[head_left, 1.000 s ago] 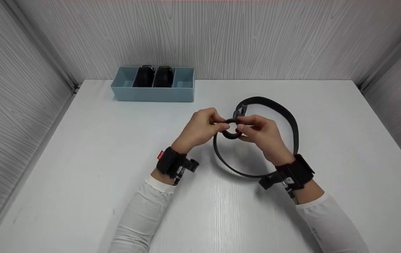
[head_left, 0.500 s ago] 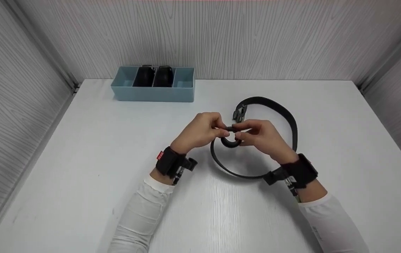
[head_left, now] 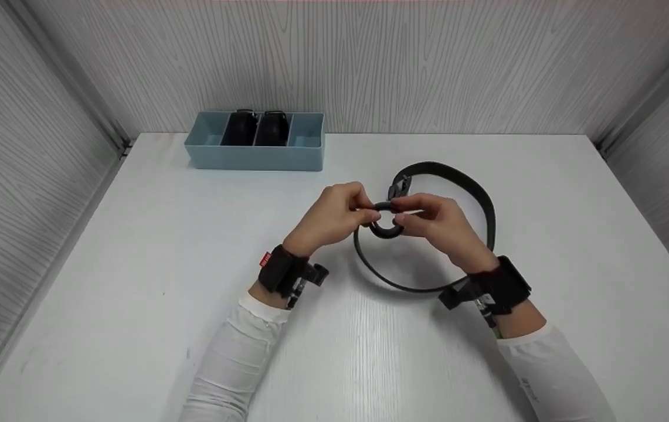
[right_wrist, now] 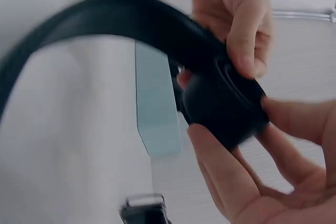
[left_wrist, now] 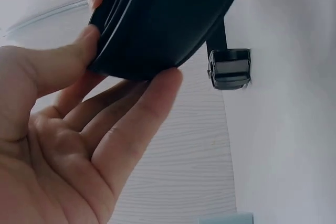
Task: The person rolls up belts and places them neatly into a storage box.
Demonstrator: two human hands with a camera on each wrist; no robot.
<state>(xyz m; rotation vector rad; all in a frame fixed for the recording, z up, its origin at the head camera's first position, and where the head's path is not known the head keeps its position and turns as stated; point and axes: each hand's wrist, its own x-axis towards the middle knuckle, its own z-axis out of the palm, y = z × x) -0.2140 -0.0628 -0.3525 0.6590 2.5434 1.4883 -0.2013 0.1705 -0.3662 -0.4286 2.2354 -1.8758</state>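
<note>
A black belt, its one end wound into a small coil (head_left: 386,233), is held up between both hands. My left hand (head_left: 334,214) pinches the coil's left side between thumb and fingers; in the left wrist view the thumb presses one edge and a fingertip the other. From the right, my right hand (head_left: 442,227) grips the same coil, thumb and fingertips on opposite edges. The unwound belt strap (head_left: 464,183) curves round in a wide loop on the right. At its far end the metal buckle (left_wrist: 230,69) lies on the table, just beyond the hands.
At the back left stands a blue divided box (head_left: 255,158). Its two middle compartments hold a rolled black belt (head_left: 241,129) and another rolled belt (head_left: 273,129). Wood-grain panels (head_left: 428,70) enclose the white table (head_left: 105,281) at the back and sides.
Both hands dip slightly toward me with the coil, then rise partway again, fingers shifting on it. The coil's hole looks partly covered half a second ago and is visible now. The buckle stays put.
</note>
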